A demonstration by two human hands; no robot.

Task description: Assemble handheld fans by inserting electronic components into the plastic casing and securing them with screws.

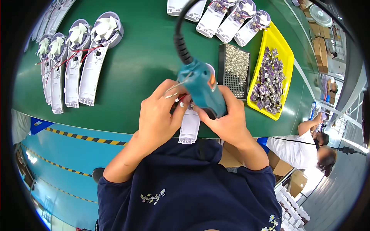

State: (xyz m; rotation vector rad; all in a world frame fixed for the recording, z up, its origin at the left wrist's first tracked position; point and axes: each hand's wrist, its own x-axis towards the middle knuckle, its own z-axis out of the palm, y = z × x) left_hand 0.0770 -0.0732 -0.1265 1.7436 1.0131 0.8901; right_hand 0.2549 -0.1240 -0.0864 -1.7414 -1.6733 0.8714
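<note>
My right hand (pixel 233 120) is wrapped round a teal corded power tool (pixel 204 89) with an orange switch, probably an electric screwdriver; its tip is hidden. Under it, at the table's front edge, lies a white plastic fan housing (pixel 189 128), its upper part mostly covered by the tool and my fingers. My left hand (pixel 157 115) is closed, thumb and fingers pinching near thin wires (pixel 179 99) with small white connectors, close beside the tool. Exactly how the left fingers touch the housing is hidden.
Housings with white fans (pixel 92 63) lie at the left, more housings (pixel 231 23) at the back. Right of the tool are a black perforated tray (pixel 235 89) of small metal parts and a yellow bin (pixel 287 63) of small circuit boards. The tool's thick cable (pixel 180 40) hangs from above.
</note>
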